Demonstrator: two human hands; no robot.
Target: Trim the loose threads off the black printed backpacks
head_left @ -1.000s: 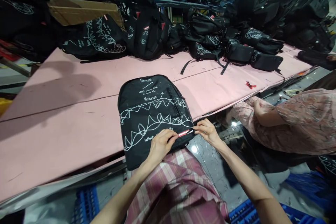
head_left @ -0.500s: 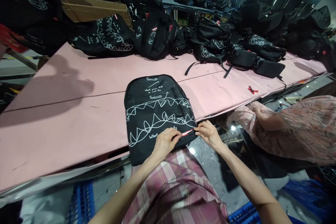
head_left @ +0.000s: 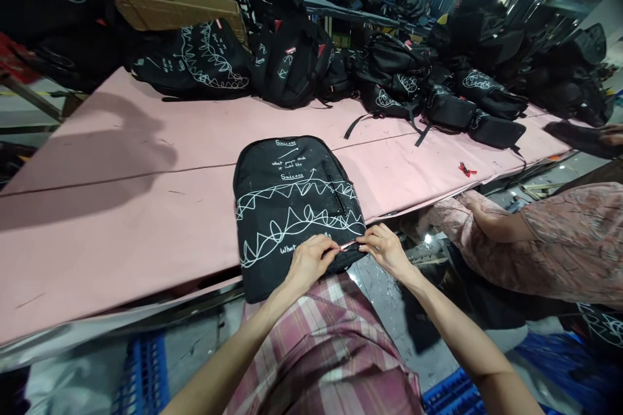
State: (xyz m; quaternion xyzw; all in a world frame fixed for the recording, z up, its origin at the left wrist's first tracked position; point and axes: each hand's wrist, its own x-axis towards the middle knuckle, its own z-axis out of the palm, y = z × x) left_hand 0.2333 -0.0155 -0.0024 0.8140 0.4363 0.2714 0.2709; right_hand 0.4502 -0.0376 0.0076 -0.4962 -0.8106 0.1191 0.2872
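A black backpack point(head_left: 292, 207) printed with white lettering and looping lines lies face up, its lower end over the table's near edge by my lap. A small red and white label point(head_left: 347, 246) sits near its lower right corner. My left hand point(head_left: 311, 259) rests on the backpack, thumb and fingers pinched at the label's left end. At the label's right end, my right hand point(head_left: 384, 248) is closed in a pinch at the bag's edge. The fingertips hide just how much of the label or fabric each one grips.
Several black backpacks point(head_left: 292, 71) and small black pouches point(head_left: 494, 130) line the far side of the pink-covered table point(head_left: 121, 168). A red scrap point(head_left: 467, 170) lies to the right. Another person's patterned clothing point(head_left: 574, 240) is close on my right. Blue plastic crates point(head_left: 146, 369) stand below.
My right hand has shifted slightly left, closer to my left hand, and less of the label shows between them. The backpack stays nearly in place.
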